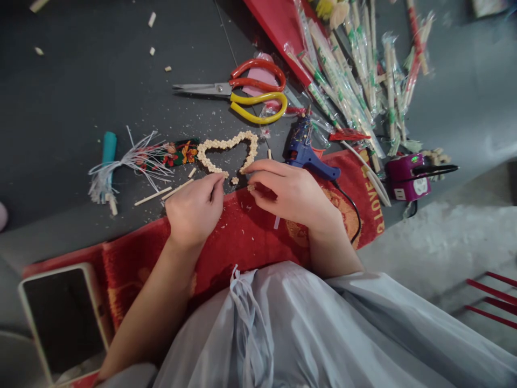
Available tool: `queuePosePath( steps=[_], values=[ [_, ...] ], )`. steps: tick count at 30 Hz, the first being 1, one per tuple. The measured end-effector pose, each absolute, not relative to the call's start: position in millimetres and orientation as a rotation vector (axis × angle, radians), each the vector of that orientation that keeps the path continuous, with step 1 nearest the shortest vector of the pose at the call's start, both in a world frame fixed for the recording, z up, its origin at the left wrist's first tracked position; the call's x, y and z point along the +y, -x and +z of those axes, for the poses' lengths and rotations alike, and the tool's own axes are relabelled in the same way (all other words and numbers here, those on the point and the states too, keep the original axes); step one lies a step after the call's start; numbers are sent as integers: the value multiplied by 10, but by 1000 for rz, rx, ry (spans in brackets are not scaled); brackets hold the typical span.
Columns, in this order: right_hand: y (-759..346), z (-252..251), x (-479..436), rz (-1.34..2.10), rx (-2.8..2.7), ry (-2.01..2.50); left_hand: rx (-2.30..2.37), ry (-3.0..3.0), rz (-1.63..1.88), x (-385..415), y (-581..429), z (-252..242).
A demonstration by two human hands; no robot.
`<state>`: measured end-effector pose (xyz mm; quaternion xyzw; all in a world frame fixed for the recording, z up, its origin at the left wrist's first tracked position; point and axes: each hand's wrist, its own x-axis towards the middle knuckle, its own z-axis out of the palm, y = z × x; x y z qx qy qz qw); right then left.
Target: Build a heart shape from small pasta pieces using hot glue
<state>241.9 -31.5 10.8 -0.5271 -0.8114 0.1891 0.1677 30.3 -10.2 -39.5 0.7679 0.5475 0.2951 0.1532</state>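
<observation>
A heart-shaped outline (224,143) made of small beige pieces lies on the dark table, with a gap at its lower end. My left hand (194,210) is closed at the heart's lower left end; its fingers hide whatever is between them. Across the gap, my right hand (288,188) has its fingers curled by the heart's right side, with a small beige cluster (251,187) at its fingertips. Another loose beige cluster (235,181) sits in the gap. Thin wooden sticks (153,196) lie left of my left hand.
Scissors (226,90) lie beyond the heart. A blue glue gun (304,148) rests right of it, near a purple power adapter (409,175). Wrapped chopsticks (343,81) are piled at the back right. White zip ties (133,161), a red towel (234,237) and a phone (62,318) are nearer.
</observation>
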Motion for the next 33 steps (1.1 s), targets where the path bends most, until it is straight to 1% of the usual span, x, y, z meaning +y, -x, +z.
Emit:
queuePosePath(
  steps=[8, 20, 33],
  values=[
    [-2440, 109, -316, 530, -2200, 1543, 1601, -2170, 812, -108, -306, -393],
    [-2408, 146, -368, 426, -2285, 1438, 1560, -2219, 832, -107, -303, -374],
    [-2412, 135, -362, 414, -2343, 1470, 1583, -2238, 821, -109, -310, -366]
  ],
)
